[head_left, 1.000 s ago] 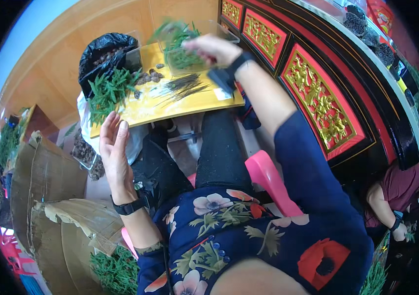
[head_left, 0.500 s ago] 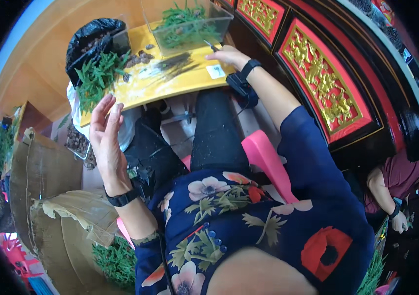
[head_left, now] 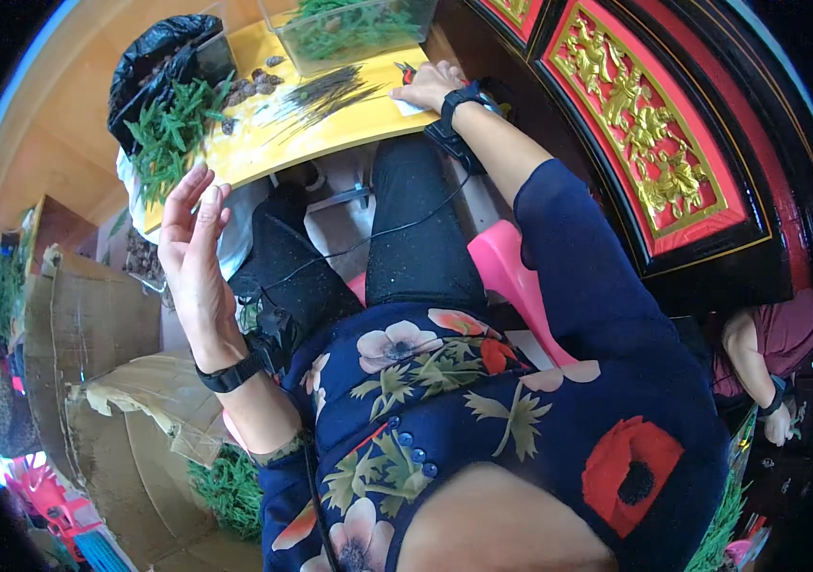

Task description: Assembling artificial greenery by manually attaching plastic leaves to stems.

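Observation:
My left hand is raised with the palm open and the fingers apart, holding nothing, just below the near left edge of the yellow table. My right hand lies on the table's right end, fingers against a small red-handled tool; whether it grips the tool is unclear. A bundle of dark thin stems lies in the table's middle. Green sprigs are piled at the left, beside some brown cones. A clear plastic box with green sprigs stands at the far edge.
A black bag sits at the table's far left. Cardboard boxes and more green sprigs are on the floor at my left. A pink stool is under me. A red and gold carved panel runs along the right. Another person sits at lower right.
My right hand came down from above the clear box, where it held green sprigs, onto the table's right end. My left hand stayed raised and open.

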{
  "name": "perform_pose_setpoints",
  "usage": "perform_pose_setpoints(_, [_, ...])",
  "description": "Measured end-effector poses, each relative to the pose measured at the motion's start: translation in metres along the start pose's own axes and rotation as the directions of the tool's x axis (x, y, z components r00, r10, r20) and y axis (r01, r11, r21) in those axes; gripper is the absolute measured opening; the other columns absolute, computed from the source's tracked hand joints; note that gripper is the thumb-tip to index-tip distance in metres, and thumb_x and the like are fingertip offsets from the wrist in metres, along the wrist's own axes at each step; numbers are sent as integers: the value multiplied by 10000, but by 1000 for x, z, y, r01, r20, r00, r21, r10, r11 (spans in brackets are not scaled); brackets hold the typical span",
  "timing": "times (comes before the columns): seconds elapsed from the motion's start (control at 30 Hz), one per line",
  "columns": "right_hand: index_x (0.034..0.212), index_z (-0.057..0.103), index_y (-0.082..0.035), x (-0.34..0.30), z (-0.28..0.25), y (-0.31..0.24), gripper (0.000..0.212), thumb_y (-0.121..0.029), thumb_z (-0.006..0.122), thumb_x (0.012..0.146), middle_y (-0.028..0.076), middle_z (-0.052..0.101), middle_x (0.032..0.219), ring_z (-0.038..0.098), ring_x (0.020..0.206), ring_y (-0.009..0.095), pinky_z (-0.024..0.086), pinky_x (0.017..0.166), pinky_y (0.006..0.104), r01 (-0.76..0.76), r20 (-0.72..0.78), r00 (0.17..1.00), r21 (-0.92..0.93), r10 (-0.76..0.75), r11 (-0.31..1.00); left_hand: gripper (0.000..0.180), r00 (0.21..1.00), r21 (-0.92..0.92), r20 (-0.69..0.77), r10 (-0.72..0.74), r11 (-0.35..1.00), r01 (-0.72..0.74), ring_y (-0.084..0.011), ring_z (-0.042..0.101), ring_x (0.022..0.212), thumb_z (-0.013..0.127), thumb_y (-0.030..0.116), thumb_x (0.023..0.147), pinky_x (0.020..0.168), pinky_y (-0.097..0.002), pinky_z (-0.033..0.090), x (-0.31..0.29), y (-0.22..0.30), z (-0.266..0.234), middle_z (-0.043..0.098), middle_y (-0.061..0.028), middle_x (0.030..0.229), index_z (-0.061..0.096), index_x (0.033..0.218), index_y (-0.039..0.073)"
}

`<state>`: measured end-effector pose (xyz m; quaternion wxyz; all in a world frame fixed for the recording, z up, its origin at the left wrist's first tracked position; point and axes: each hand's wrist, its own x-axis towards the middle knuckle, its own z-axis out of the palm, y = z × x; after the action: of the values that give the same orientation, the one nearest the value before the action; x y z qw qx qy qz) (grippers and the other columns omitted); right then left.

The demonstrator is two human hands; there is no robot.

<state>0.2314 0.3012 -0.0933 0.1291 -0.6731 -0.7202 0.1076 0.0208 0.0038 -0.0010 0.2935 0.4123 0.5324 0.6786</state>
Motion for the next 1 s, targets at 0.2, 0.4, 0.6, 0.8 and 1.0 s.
perform_pose_setpoints(0.2, [1169, 530, -31, -3, 10, -3, 810, -611, 652, 618, 212, 451, 1200, 355, 1185, 340, 317, 953, 450, 56, -113, 992, 27, -53, 998, 362, 1000, 3, 0, 19, 1000, -19, -117, 564, 938, 604, 149, 848, 760, -214, 421, -4, 2, 6, 566, -87, 1104, 518, 1163, -8])
perform_pose_setpoints(0.4, [1179, 522, -80, -14, -1, -2, 755, -581, 655, 629, 172, 401, 1238, 317, 1190, 344, 288, 936, 462, 106, -171, 981, 60, -95, 993, 348, 999, -65, 30, -14, 998, 16, -142, 566, 970, 584, 147, 859, 777, -227, 432, -11, 2, 18, 555, -101, 1139, 515, 1165, -4])
perform_pose_setpoints(0.6, [706, 642, -51, -75, -43, -69, 305, -344, 664, 791, 25, 586, 564, 525, 466, 86, 420, 431, 231, 354, -269, 925, 867, -268, 350, 385, 976, -108, 201, -84, 988, 107, -192, 526, 1063, 567, 152, 867, 822, -256, 427, -24, 5, 43, 509, -125, 1205, 477, 1203, -12])
perform_pose_setpoints(0.8, [520, 501, -76, -227, -99, -98, 525, -470, 514, 867, 21, 518, 501, 469, 439, 72, 357, 406, 228, -117, -148, 726, 936, -671, -333, 552, 974, -116, 226, 6, 993, 21, -241, 446, 1162, 542, 209, 879, 952, -339, 372, -46, -5, 40, 401, -161, 1302, 295, 1319, -13])
perform_pose_setpoints(1.0, [550, 534, -35, -268, -107, -75, 537, -486, 531, 843, 35, 487, 483, 525, 522, 136, 409, 483, 253, -29, -225, 655, 946, -721, -322, 607, 901, -27, 429, 62, 998, -56, -240, 418, 1160, 553, 233, 857, 975, -364, 343, -80, 4, 39, 364, -169, 1302, 267, 1329, -20])
